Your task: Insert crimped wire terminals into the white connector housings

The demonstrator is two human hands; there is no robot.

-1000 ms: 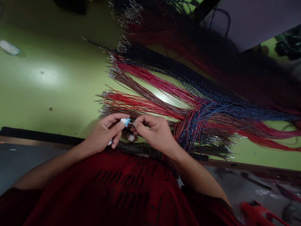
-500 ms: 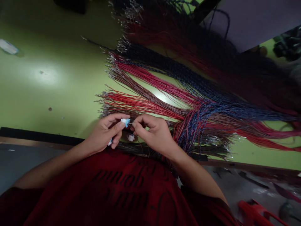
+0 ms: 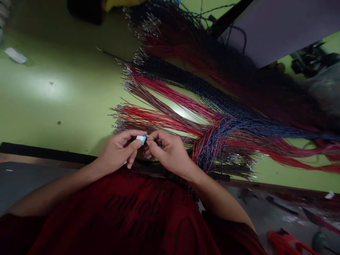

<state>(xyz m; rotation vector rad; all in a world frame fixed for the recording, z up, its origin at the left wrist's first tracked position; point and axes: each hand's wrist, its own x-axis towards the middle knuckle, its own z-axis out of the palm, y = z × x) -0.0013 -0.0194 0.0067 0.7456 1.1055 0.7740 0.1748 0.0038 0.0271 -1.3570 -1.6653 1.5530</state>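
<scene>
Between thumb and forefinger, my left hand [image 3: 120, 147] pinches a small white and blue connector housing [image 3: 141, 139]. My right hand [image 3: 168, 147] is closed in a pinch just right of it, its fingertips at the housing's blue end. A thin wire end seems to sit in that pinch, though it is mostly hidden by the fingers. Below the fingertips, a second small pale connector [image 3: 147, 154] shows in part. Bundles of red wires [image 3: 156, 118] with metal terminals on their ends lie on the table just beyond both hands.
Brown wires [image 3: 156, 102], pink-red wires [image 3: 175, 90] and twisted dark blue wires [image 3: 212, 85] spread across the green table [image 3: 32, 106]. A white object [image 3: 16, 55] lies at far left. A purple-grey panel [image 3: 281, 32] stands upper right. On the floor is a red plastic object [image 3: 288, 242].
My right hand has come slightly left, its fingertips closer to the connector housing. The lower connector is more covered now. The whole view has shifted a little.
</scene>
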